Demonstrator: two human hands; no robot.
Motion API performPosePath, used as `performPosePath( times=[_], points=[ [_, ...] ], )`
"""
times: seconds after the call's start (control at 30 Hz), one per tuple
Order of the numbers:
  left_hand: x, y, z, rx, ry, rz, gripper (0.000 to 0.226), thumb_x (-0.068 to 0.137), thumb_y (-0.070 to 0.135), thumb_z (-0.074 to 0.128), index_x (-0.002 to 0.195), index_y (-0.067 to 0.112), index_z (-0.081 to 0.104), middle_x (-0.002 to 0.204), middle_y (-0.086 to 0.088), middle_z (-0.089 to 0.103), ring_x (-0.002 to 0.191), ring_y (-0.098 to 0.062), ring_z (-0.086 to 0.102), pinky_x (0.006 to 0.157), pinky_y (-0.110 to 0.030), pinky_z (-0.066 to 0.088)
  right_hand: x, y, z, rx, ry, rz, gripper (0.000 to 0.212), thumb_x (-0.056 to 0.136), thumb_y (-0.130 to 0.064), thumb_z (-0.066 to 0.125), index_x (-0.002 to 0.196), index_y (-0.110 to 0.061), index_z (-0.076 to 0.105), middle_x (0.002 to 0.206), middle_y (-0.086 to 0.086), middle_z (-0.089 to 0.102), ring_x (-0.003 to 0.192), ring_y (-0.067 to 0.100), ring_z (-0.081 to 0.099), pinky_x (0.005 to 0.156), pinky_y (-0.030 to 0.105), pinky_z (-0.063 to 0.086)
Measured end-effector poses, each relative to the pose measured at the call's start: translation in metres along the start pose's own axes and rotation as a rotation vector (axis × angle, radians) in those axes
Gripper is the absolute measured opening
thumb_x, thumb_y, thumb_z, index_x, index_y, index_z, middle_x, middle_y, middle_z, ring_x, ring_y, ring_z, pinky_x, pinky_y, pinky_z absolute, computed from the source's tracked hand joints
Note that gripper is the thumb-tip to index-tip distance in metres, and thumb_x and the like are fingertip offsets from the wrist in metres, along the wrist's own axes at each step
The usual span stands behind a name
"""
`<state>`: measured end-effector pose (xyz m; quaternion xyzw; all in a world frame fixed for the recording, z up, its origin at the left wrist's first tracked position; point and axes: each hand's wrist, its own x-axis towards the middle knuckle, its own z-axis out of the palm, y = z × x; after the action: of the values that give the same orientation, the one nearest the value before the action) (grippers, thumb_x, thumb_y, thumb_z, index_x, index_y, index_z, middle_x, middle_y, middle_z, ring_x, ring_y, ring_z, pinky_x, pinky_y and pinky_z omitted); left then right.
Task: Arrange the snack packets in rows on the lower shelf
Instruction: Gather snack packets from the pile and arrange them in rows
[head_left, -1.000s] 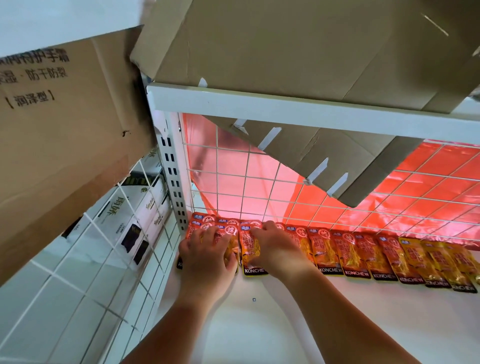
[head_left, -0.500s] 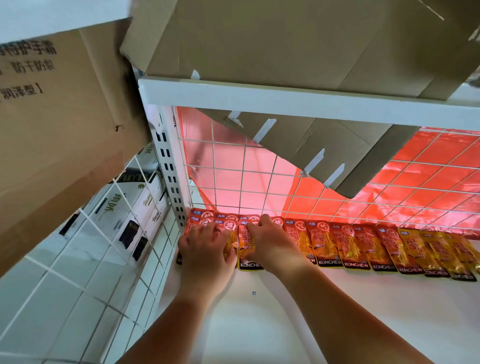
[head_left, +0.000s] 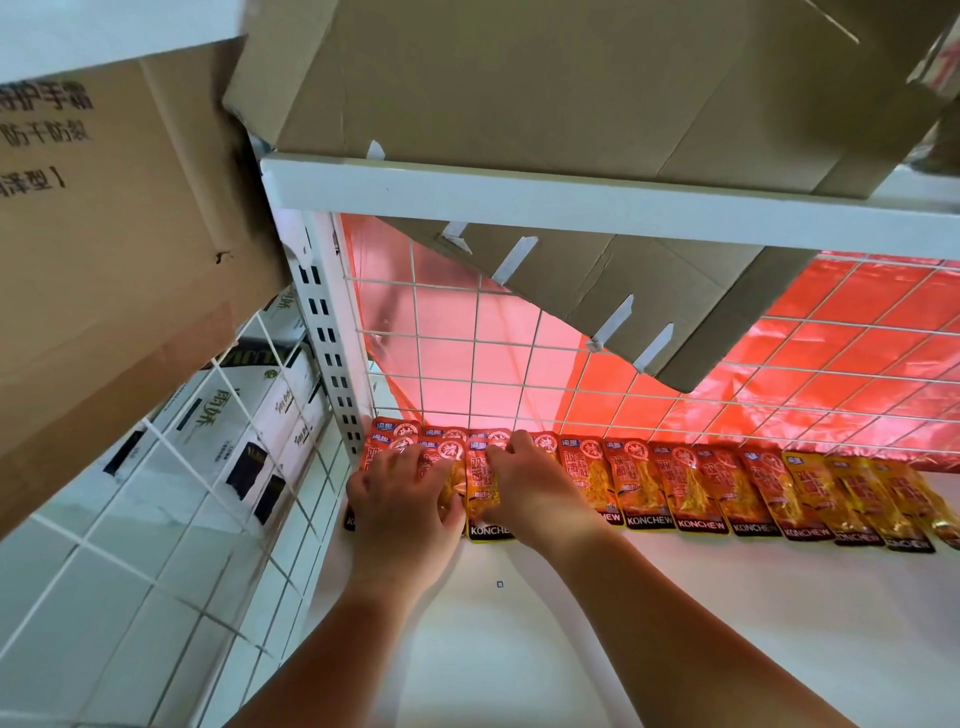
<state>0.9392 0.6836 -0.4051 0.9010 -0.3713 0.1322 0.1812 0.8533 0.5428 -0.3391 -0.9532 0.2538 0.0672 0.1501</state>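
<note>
Orange-red snack packets (head_left: 696, 488) and both hands sit much as half a sec ago: left hand (head_left: 405, 512) presses flat on the leftmost ones, hiding them. On the next packet, right hand (head_left: 537, 493) has bent fingertips, thumb hidden, grip unclear. Packets have black KONCHEW bottoms and form one overlapping row at back of lower shelf (head_left: 675, 623).

hands | left hand (head_left: 405, 512) and right hand (head_left: 540, 499) shifted slightly on the snack packets (head_left: 480, 488)
</note>
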Motion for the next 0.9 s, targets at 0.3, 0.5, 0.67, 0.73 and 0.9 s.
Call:
performPosePath(
  times=[0.3,0.5,0.67,0.73,0.9],
  points=[
    [-0.001,0.002,-0.007,-0.079,0.072,0.012,0.039,0.084,0.039,0.061,0.122,0.03,0.063,0.125,0.0,0.063,0.12,-0.031,0.056,0.097,-0.054,0.042,-0.017,0.015,-0.012,0.073,0.131,-0.044,0.067,0.087,-0.049,0.071,0.146,-0.028,0.046,0.138,0.001,0.048,0.128,0.024,0.046,0.103,0.035,0.043],
    [0.006,0.04,-0.022,-0.211,0.202,0.109,0.043,0.084,0.041,0.056,0.122,0.026,0.072,0.123,-0.001,0.066,0.117,-0.031,0.058,0.099,-0.047,0.038,-0.042,0.039,-0.035,0.186,0.262,-0.029,0.057,0.09,-0.045,0.067,0.142,-0.026,0.054,0.136,-0.001,0.053,0.128,0.02,0.049,0.108,0.031,0.038],
    [0.007,0.111,-0.042,-0.348,0.147,0.23,0.041,0.084,0.037,0.063,0.122,0.023,0.071,0.122,0.0,0.068,0.11,-0.027,0.06,0.095,-0.043,0.046,-0.083,0.074,-0.063,0.241,0.408,0.009,0.046,0.09,-0.034,0.071,0.133,-0.021,0.062,0.129,0.0,0.063,0.116,0.019,0.061,0.099,0.025,0.046],
    [0.004,0.143,-0.046,-0.443,0.13,0.296,0.04,0.086,0.033,0.066,0.124,0.022,0.069,0.123,0.0,0.067,0.113,-0.024,0.06,0.098,-0.042,0.046,-0.104,0.094,-0.075,0.239,0.445,0.024,0.046,0.091,-0.036,0.069,0.134,-0.023,0.061,0.129,-0.001,0.062,0.117,0.018,0.06,0.098,0.028,0.046],
    [-0.002,0.24,-0.068,-0.579,0.108,0.444,0.042,0.091,0.029,0.065,0.131,0.02,0.063,0.127,0.001,0.064,0.118,-0.024,0.059,0.099,-0.045,0.047,-0.175,0.157,-0.108,0.279,0.618,0.049,0.048,0.085,-0.035,0.066,0.132,-0.023,0.062,0.128,-0.001,0.063,0.118,0.023,0.059,0.1,0.037,0.048]
  ],
)
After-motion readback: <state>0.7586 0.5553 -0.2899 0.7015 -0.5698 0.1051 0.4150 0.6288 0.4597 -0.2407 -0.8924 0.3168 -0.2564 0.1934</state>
